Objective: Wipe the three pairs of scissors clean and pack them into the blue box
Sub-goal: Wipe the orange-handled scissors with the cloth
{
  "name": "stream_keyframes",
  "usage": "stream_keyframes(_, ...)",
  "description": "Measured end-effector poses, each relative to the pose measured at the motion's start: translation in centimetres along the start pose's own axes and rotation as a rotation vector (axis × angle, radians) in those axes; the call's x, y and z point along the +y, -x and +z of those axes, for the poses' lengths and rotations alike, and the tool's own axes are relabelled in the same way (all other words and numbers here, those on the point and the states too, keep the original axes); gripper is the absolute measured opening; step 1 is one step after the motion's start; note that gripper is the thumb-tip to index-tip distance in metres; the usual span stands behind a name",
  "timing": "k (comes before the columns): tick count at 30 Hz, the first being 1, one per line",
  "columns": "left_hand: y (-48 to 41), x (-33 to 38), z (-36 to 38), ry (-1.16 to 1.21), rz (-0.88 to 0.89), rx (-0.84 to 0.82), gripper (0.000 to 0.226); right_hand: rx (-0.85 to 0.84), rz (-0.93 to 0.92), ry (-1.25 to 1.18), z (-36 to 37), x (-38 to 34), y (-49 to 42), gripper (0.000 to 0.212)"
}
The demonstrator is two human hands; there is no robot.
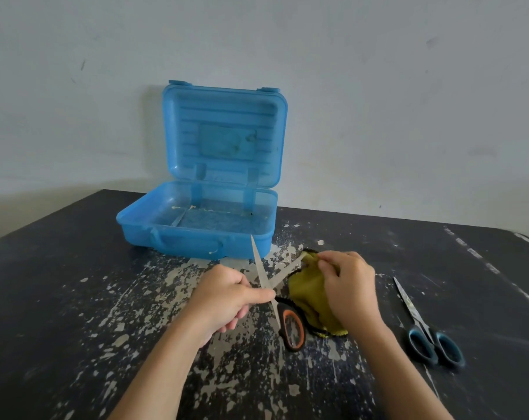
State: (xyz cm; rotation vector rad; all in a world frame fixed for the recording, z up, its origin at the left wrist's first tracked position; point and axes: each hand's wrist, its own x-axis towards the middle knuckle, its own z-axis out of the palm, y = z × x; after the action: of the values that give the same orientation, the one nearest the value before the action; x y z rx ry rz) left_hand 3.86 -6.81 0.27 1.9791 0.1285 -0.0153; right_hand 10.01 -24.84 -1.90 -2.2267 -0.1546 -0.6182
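Orange scissors [293, 328] gripped in left hand [226, 295], right hand [349, 286] pinching cloth [307, 287]

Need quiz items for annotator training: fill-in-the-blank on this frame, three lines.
The blue box has its lid ____.
The left hand holds scissors with a black and ____ handle.
The right hand pinches a yellow cloth round one ____.
Missing: open; orange; blade.

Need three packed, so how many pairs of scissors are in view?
2. An orange-handled pair, blades open, gripped by the left hand; a blue-handled pair lying on the table at right. A third may be hidden.
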Motion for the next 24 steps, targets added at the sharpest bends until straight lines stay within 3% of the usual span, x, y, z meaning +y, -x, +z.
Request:
stream_keyframes(4,-0.1,0.1,-0.3,0.005,0.004,0.008,0.044,0.049,0.135,-0.193,-1.1,-0.3,-0.3,0.016)
stream_keyframes(10,-0.2,0.2,0.0,0.066,0.040,0.050,0.050,-0.015,0.108,-0.341,-1.0,-2.8,0.8,0.014)
stream_keyframes(14,-0.4,-0.1,-0.2,0.204,0.077,0.101,0.036,-0.184,0.100,-0.379,-1.3,-3.5,1.5,0.003)
stream_keyframes(17,-0.5,-0.2,-0.2,0.246,0.102,0.094,0.021,-0.446,0.096,-0.419,-1.8,-3.4,1.4,0.026)
stream_keyframes(19,-0.6,-0.3,-0.1,0.264,0.102,0.072,0.018,-0.566,0.072,-0.403,-2.0,-3.4,1.4,0.028)
stream_keyframes(22,-0.7,-0.2,-0.2,0.316,0.077,0.047,0.011,-0.594,0.024,-0.398,-2.1,-3.5,1.5,0.008)
stream_keyframes(24,-0.6,-0.1,-0.3,0.379,0.044,0.036,0.008,-0.571,-0.010,-0.368,-2.1,-3.5,1.5,0.009)
